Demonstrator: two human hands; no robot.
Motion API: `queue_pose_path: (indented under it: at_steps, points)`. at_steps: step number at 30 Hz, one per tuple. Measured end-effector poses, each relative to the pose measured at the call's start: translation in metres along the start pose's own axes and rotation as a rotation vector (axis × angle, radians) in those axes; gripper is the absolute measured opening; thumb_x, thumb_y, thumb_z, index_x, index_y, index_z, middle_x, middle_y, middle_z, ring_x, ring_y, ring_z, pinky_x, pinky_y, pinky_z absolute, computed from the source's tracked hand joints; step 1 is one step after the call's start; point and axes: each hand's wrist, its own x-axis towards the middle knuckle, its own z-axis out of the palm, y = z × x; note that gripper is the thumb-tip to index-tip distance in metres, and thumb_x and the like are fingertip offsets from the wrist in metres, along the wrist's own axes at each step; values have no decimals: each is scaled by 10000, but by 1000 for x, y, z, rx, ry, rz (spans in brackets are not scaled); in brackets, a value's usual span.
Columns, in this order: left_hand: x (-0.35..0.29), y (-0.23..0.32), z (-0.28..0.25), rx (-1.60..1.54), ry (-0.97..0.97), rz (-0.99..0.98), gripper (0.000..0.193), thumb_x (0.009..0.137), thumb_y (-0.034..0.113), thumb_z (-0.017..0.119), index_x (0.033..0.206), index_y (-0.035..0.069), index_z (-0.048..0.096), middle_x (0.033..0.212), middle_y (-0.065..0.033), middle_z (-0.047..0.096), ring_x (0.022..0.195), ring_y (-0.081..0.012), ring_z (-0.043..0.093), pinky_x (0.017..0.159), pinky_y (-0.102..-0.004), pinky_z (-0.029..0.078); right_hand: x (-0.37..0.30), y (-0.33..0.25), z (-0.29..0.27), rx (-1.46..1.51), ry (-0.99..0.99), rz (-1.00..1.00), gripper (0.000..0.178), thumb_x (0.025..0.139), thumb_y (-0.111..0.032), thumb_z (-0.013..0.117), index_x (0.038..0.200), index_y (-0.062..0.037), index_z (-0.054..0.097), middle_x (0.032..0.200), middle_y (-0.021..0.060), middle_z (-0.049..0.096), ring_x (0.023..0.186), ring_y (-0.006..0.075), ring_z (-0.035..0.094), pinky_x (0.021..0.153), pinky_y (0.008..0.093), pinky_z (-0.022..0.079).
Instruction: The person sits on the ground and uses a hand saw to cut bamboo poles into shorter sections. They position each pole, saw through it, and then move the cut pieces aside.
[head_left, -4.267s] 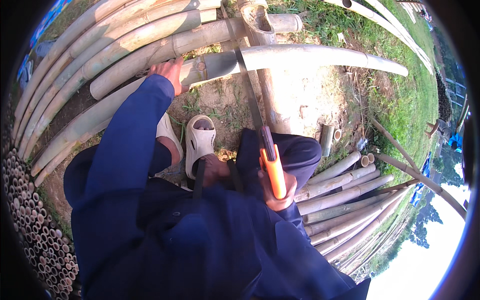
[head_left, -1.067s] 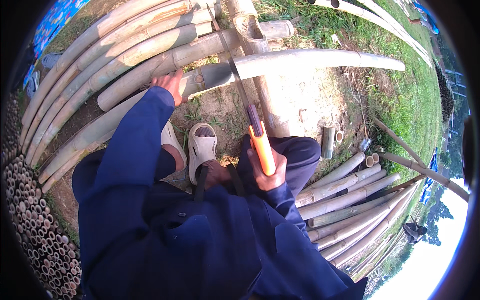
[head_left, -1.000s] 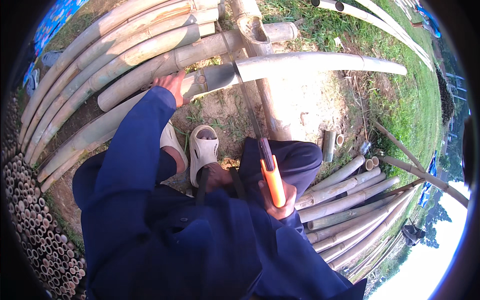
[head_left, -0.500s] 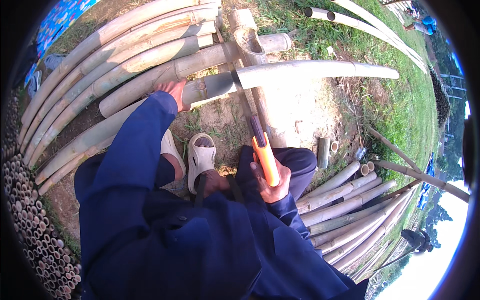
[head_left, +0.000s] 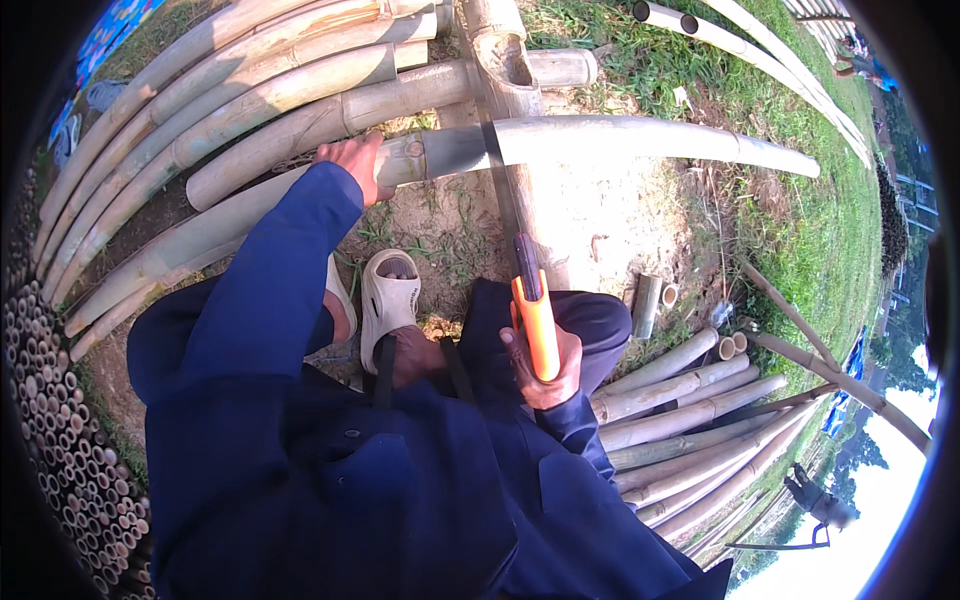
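Observation:
A long pale bamboo pole [head_left: 640, 140] lies across in front of me, over a notched bamboo support [head_left: 506, 65]. My left hand [head_left: 355, 165] is closed over this pole, just left of a node ring. In my right hand [head_left: 553, 372] is a hand saw [head_left: 540, 325], gripped by its orange handle. Its long thin blade lies across the pole to the right of the node. How deep the teeth sit in the bamboo cannot be made out.
Several long bamboo poles [head_left: 270, 110] lie side by side at the far left. Another bundle [head_left: 690, 400] is beside my right knee, near short offcuts [head_left: 646, 305]. Stacked bamboo ends [head_left: 70, 430] fill the left edge. A person [head_left: 815, 497] stands at the far right.
The view has shifted slightly. The saw handle sits a little farther back from the pole, and my left hand keeps its hold. The distant person at the right has changed posture.

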Motion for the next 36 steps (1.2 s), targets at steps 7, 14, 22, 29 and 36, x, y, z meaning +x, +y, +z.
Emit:
queue_pose_path:
  at_steps: [7,14,22,29,36]
  points:
    - [9,-7,-2,-29,-78,16,761,674,446,870,1244,43,567,1094,-233,731,1052,-421,703,979,-527,501,-78,1,-13,-158,221,-175,290,909,-76,744,1182,18,714,932,140,762,831,207,743,761,302,561]
    - [0,-7,3,20,-129,-31,912,667,474,887,1402,69,530,1171,-253,705,1141,-433,662,1038,-557,447,-12,-7,5,37,113,-100,143,930,-85,725,885,21,640,645,124,611,536,203,564,550,353,465]
    - [2,0,1,18,-103,-5,839,648,448,896,1304,44,564,1110,-237,727,1081,-436,687,988,-535,483,-60,2,-28,-111,157,-117,173,886,-90,749,1022,13,721,709,133,691,615,230,682,598,340,540]
    - [8,-11,0,-4,-84,49,784,667,453,896,1243,23,583,1071,-252,732,1061,-431,701,983,-529,502,13,-6,12,84,165,-180,150,919,-89,739,878,24,650,629,86,589,566,148,527,565,340,473]
    - [5,-2,2,-29,-120,16,791,647,448,896,1250,34,593,1068,-248,734,1042,-447,697,991,-520,500,-26,-21,-18,-21,108,-78,103,912,-70,733,917,26,695,697,99,680,627,183,657,615,337,520]
